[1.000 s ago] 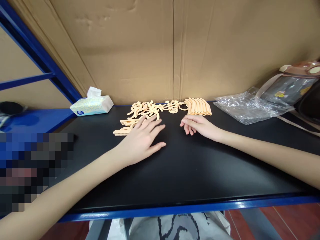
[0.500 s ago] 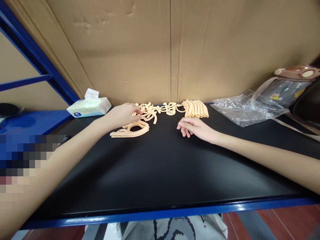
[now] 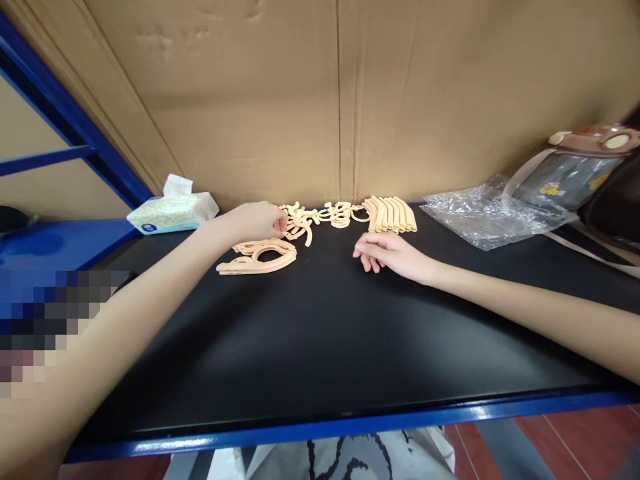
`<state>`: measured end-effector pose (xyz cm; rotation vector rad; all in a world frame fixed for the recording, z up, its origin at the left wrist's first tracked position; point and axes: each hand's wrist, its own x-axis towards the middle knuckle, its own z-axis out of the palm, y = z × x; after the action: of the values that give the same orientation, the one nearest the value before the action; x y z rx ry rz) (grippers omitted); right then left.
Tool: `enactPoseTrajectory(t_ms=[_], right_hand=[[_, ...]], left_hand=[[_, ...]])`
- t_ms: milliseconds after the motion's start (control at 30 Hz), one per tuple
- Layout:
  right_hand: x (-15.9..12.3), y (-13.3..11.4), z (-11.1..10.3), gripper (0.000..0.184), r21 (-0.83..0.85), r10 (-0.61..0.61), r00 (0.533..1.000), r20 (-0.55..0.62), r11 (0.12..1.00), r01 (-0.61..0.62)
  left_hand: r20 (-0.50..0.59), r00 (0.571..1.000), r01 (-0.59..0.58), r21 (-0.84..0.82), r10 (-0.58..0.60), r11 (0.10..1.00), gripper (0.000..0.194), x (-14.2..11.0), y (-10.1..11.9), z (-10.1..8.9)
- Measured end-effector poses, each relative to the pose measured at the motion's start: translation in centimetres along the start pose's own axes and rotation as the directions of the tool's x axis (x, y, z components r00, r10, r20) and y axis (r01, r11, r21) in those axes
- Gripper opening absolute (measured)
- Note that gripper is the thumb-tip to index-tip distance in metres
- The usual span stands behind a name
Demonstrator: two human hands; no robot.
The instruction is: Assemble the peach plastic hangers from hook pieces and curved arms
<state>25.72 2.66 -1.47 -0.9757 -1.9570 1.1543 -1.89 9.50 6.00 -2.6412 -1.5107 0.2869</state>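
- At the jumbled beige pieces (image 3: 304,217), the left hand (image 3: 261,220) bends its fingers downward; its hold I cannot tell.
- Before the neat row of pieces (image 3: 390,215), the right hand (image 3: 387,255) is loosely half-open.

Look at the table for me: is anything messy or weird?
Yes, the jumbled heap of peach pieces by the left hand looks messy, because the row of peach pieces farther right is neat. I see nothing spilled.
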Motion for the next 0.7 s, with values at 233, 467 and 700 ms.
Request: enactPoseTrajectory(t_ms=[233, 467, 700], right_hand=[[0.0, 0.1, 0.0, 0.024, 0.001, -0.007, 1.000, 0.003, 1.000, 0.007], [0.0, 0.2, 0.0, 0.024, 0.013, -0.008, 1.000, 0.011, 1.000, 0.007], [-0.1, -0.4, 0.1, 0.020, 0.022, 0.005, 1.000, -0.003, 1.000, -0.005]], left_hand=[[-0.094, 0.995, -0.048, -0.063, 0.042, 0.997, 0.022, -0.6, -0.4, 0.8], [-0.264, 0.962, -0.075, -0.022, 0.066, 0.997, 0.023, -1.2, -0.4, 1.3], [-0.510, 0.857, 0.026, 0.183, 0.072, 0.983, 0.030, -2.8, 4.9, 0.1]])
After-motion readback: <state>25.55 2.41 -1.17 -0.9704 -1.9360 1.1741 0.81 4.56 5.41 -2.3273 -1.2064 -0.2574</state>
